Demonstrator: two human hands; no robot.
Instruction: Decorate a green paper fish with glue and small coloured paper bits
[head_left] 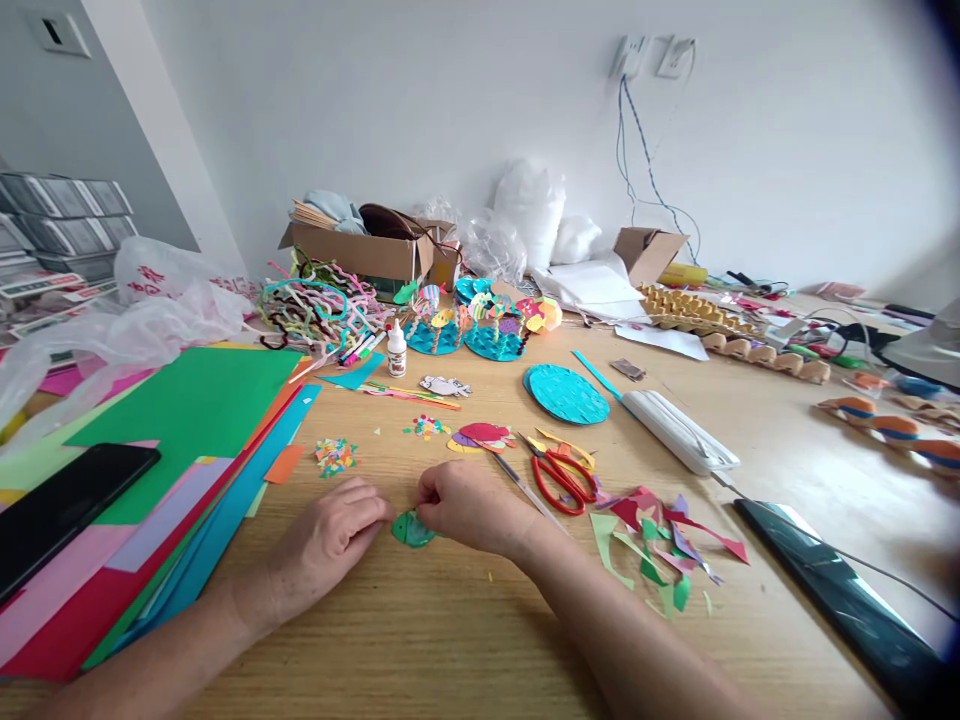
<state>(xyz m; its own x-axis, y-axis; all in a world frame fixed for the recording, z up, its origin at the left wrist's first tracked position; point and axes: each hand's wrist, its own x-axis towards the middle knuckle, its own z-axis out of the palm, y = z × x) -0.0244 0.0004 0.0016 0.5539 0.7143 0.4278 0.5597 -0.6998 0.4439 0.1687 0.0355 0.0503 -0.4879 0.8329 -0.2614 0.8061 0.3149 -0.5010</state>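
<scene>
A green paper fish (412, 530) with a dark eye and a shiny, wet-looking body lies on the table between my hands. My left hand (341, 525) is closed, its bent fingertips at the head edge of the fish. From the other side my right hand (465, 500) reaches over the tail end, thumb and fingers pinched together; whatever they hold is hidden. Just beyond are two small heaps of paper confetti (335, 456), colourful paper fish cutouts (484, 436), a slim pen-like stick (529, 488) and red-handled scissors (562, 480).
Coloured paper sheets (187, 400) and a black phone (75, 500) lie left. Behind stand a glue bottle (397, 352), pipe cleaners (322, 310) and blue discs with paper fish (495, 343). Right are a blue disc (566, 393), paper scraps (660, 540), a white case (679, 430) and a dark tablet-like slab (832, 590).
</scene>
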